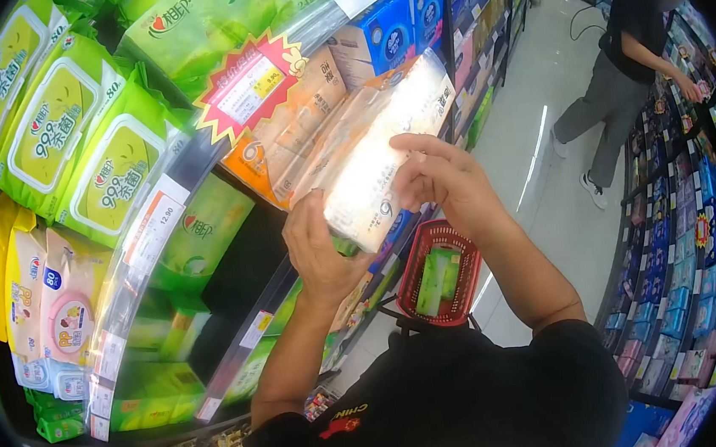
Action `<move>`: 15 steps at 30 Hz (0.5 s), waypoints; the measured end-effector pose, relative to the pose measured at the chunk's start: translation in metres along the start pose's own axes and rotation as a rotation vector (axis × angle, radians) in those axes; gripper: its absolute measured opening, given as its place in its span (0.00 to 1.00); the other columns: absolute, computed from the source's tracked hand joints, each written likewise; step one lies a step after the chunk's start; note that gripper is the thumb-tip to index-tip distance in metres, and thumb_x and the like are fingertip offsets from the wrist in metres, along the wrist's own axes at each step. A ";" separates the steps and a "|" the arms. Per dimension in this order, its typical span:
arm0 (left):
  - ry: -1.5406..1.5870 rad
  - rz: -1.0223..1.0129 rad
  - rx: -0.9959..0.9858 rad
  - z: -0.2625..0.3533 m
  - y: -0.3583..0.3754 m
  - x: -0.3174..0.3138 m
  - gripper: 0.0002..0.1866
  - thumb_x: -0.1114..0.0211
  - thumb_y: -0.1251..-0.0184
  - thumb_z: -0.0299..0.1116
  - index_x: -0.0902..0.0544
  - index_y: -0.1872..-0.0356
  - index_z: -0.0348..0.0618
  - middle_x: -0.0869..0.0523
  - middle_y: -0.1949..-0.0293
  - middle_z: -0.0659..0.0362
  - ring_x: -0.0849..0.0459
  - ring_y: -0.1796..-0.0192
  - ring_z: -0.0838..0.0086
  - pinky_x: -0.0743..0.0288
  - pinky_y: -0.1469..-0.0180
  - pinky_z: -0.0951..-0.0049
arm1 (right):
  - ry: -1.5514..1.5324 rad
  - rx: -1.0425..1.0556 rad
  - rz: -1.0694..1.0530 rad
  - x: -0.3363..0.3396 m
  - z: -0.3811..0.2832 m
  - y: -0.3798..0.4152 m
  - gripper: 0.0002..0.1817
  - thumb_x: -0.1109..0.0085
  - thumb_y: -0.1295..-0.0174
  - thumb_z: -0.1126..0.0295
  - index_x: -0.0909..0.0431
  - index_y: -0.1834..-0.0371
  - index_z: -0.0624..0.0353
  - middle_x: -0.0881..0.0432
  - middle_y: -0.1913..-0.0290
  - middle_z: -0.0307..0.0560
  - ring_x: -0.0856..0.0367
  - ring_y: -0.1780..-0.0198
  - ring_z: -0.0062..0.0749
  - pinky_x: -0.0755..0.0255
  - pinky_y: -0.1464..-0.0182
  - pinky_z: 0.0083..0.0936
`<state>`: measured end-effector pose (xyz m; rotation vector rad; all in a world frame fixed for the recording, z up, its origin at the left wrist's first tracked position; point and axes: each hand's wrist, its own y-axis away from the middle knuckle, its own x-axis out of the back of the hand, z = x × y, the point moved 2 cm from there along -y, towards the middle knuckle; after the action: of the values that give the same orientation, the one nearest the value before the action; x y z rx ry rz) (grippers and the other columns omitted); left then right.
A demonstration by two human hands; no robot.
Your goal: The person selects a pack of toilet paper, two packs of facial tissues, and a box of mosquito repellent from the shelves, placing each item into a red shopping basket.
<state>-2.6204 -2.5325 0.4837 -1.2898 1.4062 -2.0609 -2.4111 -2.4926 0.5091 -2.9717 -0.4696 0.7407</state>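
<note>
A plastic-wrapped pack of tissues (pixel 371 175), white and glaring in front with an orange part behind, is tilted up in front of the shelf. My left hand (pixel 322 248) is closed around its lower left corner. At the pack's right side my right hand (pixel 448 181) has its fingers bent against the front; its thumb is hard to make out. Just behind the pack sit orange tissue packs (pixel 295 131) on the shelf, below a red and yellow starburst price sign (pixel 248 88).
A red shopping basket (pixel 472 286) holding a green pack (pixel 440 280) is below my hands. Green wipes packs (pixel 56 135) fill the shelf at left. Beyond the shiny aisle floor (pixel 538 135), a person in dark clothes (pixel 629 55) reaches toward the right-hand shelves (pixel 676 255).
</note>
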 end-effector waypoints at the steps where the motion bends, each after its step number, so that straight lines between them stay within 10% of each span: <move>1: 0.006 0.031 -0.041 -0.001 0.003 -0.003 0.53 0.14 0.67 0.35 0.33 0.33 0.36 0.25 0.39 0.45 0.24 0.39 0.49 0.31 0.40 0.54 | -0.024 0.000 -0.003 0.001 0.001 0.002 0.22 0.49 0.27 0.65 0.28 0.34 0.65 0.15 0.65 0.46 0.17 0.68 0.25 0.24 0.63 0.22; 9: -0.042 0.029 -0.144 0.011 0.010 -0.002 0.42 0.17 0.63 0.35 0.24 0.38 0.53 0.27 0.39 0.47 0.24 0.40 0.51 0.31 0.42 0.52 | -0.177 -0.055 -0.075 0.008 0.011 0.013 0.21 0.47 0.28 0.60 0.24 0.39 0.63 0.15 0.67 0.43 0.15 0.68 0.28 0.23 0.63 0.23; 15: -0.023 -0.033 -0.255 0.012 0.018 -0.003 0.37 0.19 0.54 0.41 0.23 0.39 0.54 0.27 0.40 0.48 0.24 0.41 0.52 0.32 0.43 0.52 | -0.330 -0.123 -0.167 0.019 0.017 0.008 0.14 0.45 0.29 0.60 0.18 0.61 0.59 0.19 0.73 0.39 0.21 0.73 0.24 0.28 0.69 0.23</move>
<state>-2.6130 -2.5457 0.4678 -1.4378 1.6918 -1.9277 -2.4008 -2.4949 0.4846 -2.8747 -0.7961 1.2294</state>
